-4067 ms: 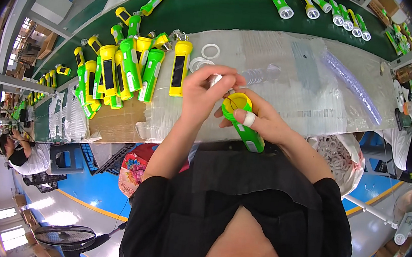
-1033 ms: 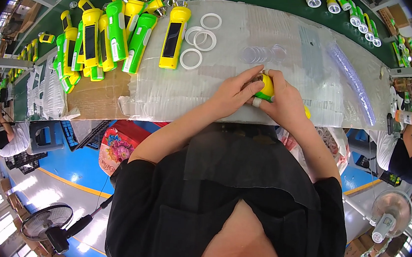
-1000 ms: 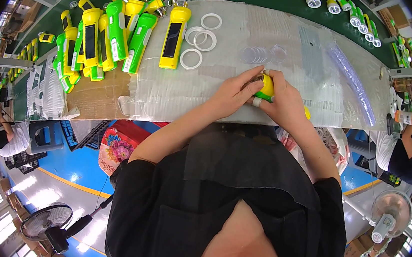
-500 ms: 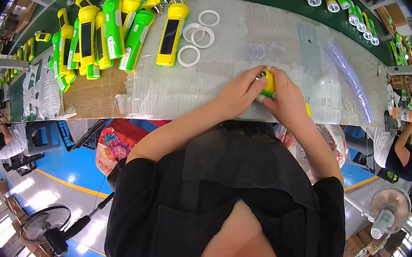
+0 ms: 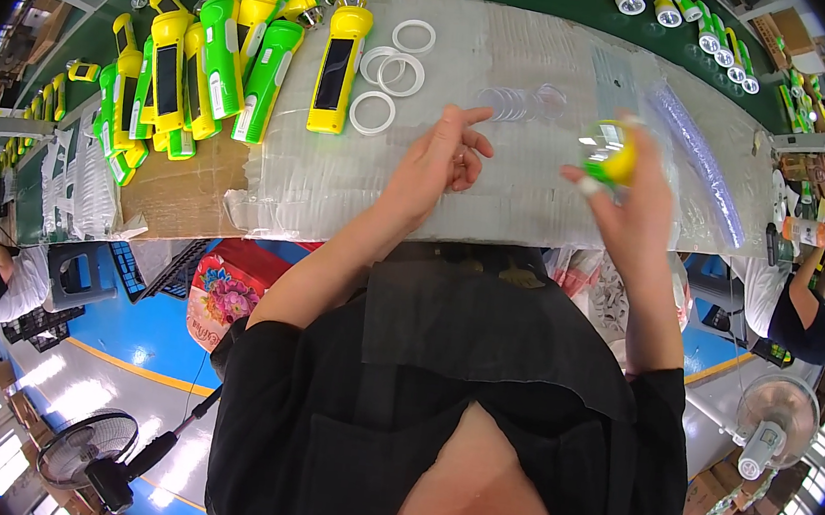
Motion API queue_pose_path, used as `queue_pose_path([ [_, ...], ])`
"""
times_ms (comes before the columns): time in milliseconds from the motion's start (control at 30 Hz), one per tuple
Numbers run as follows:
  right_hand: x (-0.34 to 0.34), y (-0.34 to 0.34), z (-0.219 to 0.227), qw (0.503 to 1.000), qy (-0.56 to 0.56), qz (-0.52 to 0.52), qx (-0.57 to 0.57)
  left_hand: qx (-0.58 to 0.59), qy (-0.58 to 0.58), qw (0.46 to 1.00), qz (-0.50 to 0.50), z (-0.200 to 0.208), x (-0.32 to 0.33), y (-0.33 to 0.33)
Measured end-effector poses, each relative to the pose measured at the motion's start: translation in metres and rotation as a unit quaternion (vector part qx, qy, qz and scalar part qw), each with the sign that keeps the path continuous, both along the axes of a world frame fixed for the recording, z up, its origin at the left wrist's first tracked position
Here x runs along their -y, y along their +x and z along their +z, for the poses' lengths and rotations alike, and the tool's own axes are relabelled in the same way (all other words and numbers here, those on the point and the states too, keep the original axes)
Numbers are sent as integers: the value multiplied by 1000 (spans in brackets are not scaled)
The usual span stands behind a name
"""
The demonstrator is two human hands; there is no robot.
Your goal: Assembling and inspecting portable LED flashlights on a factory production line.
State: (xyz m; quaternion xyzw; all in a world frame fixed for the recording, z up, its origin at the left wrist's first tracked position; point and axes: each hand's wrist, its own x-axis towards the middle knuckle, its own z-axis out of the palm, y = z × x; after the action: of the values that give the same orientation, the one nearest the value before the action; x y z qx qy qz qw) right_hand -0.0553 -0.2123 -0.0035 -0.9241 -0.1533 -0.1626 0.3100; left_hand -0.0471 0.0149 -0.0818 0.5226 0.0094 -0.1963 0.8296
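My right hand (image 5: 639,206), blurred by motion, grips a yellow and green flashlight (image 5: 611,158) above the right part of the wrapped work surface. Its round, shiny front faces left, and my palm and fingers hide the rest. My left hand (image 5: 432,164) holds nothing; the index finger stretches out while the others bend loosely. Just beyond its fingertips lies an overlapping row of clear round discs (image 5: 514,103). Several white rings (image 5: 372,113) lie farther left, some overlapping. Beside them a yellow flashlight (image 5: 335,73) with a dark panel lies on the surface.
A pile of green and yellow flashlights (image 5: 220,56) covers the left side. A clear bumpy plastic strip (image 5: 699,162) lies at the right. More flashlights (image 5: 709,39) line the far right. A fan (image 5: 91,450) stands behind me on the left; another person (image 5: 13,276) sits farther left.
My hands have come apart. The right one has carried the flashlight to the right, turning its front into view. My left hand has let go and moved left, its index finger extended.
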Motion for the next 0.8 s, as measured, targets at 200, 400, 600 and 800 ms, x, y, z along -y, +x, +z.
queue_pose_path([
  [200, 28, -2, -66, 976, -218, 5, 21, -14, -41, 999, 32, -2, -2, 3],
  [400, 30, 5, -65, 979, -195, 40, -31, 3, -31, 999, 26, -5, 12, 8],
  [600, 10, 3, -32, 987, -140, 77, -27, 60, 27, 996, 65, -11, 33, 10],
  [800, -10, 6, -7, 964, -207, 90, -142, 55, 29, 997, 41, -8, 40, 13],
])
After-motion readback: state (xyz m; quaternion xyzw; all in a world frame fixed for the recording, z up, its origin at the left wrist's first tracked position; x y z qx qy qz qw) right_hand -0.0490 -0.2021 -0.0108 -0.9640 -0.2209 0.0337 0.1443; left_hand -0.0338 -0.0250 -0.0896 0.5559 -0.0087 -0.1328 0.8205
